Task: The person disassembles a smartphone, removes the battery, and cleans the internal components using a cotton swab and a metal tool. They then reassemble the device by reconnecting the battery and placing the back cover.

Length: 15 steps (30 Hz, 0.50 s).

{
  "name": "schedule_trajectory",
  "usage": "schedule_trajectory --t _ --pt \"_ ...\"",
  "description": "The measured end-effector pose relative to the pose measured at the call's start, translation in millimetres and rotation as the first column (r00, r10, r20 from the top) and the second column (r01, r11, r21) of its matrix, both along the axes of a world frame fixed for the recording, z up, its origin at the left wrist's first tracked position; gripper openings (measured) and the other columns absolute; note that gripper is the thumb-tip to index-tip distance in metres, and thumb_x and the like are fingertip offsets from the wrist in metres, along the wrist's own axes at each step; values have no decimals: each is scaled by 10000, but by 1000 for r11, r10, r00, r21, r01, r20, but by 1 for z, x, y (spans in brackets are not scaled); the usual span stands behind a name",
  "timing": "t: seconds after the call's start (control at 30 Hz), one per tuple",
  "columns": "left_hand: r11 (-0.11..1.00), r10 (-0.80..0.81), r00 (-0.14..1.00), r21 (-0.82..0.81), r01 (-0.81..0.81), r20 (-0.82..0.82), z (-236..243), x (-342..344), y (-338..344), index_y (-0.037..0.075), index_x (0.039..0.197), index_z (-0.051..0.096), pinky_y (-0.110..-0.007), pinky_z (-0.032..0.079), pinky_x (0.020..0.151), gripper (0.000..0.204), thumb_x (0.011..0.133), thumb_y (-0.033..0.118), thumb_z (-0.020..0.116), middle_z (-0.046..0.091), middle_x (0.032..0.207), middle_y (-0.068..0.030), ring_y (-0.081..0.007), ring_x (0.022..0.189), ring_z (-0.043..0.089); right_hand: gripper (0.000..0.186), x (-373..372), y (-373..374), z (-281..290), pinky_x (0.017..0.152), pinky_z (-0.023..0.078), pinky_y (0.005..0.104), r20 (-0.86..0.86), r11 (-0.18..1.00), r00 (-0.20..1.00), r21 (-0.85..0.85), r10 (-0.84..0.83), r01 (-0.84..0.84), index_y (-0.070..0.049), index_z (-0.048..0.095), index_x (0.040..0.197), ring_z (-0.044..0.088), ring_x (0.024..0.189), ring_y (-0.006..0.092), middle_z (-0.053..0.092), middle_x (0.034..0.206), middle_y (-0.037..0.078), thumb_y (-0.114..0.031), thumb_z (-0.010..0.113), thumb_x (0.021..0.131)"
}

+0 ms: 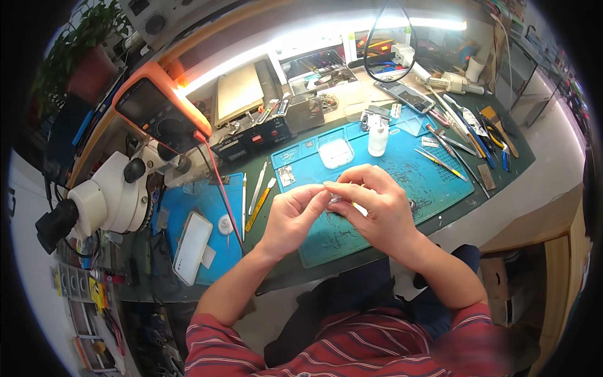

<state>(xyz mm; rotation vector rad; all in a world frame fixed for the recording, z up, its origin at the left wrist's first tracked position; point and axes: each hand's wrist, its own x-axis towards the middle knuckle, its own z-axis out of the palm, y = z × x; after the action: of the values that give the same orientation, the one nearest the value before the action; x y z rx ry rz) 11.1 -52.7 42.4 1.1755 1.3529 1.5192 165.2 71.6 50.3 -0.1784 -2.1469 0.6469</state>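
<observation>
My left hand [290, 217] and my right hand [380, 204] meet above the blue work mat [402, 185], both closed in a pinch. Between their fingertips is a small whitish piece [333, 198], mostly hidden by the fingers, so its kind does not show. Just beyond the hands, a shallow clear tray [336, 153] with pale contents lies on the mat, beside an upright white bottle [377, 139]. Dark thin scraps or marks cover the mat right of my right hand.
At left are an orange multimeter [164, 110], a white microscope [110, 198], a white phone [193, 247] and a yellow craft knife [260, 205]. Tweezers [441, 163], pliers [496, 134] and other hand tools lie right. A black boxed device [251, 137] stands behind.
</observation>
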Motion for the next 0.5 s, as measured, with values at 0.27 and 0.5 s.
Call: schedule_trajectory --t 0.27,0.5 --pt "995 86 996 47 -84 -33 -2 2 5 -64 1162 674 -278 559 863 245 1042 128 580 743 1037 -122 -144 947 699 329 7 5 3 747 558 375 -5 994 998 -91 -56 56 -83 706 1145 665 904 273 660 1020 86 -192 779 844" --pt "991 129 991 46 -128 -20 -2 -2 7 -48 1120 699 -302 548 868 207 1026 108 599 746 987 -131 -175 921 713 337 18 38 9 694 540 300 -5 971 987 -180 -162 158 -61 680 1203 637 826 177 647 1074 91 -80 744 873"
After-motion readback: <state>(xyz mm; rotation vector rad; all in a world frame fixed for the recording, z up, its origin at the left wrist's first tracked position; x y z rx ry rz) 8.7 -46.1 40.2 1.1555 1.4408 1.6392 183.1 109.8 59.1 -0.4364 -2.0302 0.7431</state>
